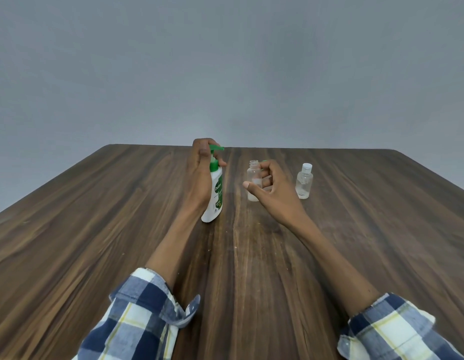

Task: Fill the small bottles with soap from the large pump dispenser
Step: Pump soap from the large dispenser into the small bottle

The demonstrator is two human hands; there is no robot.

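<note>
A white pump dispenser (pixel 214 196) with a green pump head stands tilted slightly at the table's middle. My left hand (pixel 199 172) is wrapped around its neck from the left, with fingers up by the pump head and the thumb on the right side. To the right stands an uncapped clear small bottle (pixel 253 175) with a little pale liquid at the bottom. My right hand (pixel 272 188) curls around it, thumb in front and fingers behind. A second clear small bottle (pixel 304 181) with a white cap stands further right, untouched.
The wooden table (pixel 121 229) reaches back to a grey wall. A small green item (pixel 264 160) peeks out behind my right hand's fingers. Checked shirt sleeves cover both forearms near the bottom of the view.
</note>
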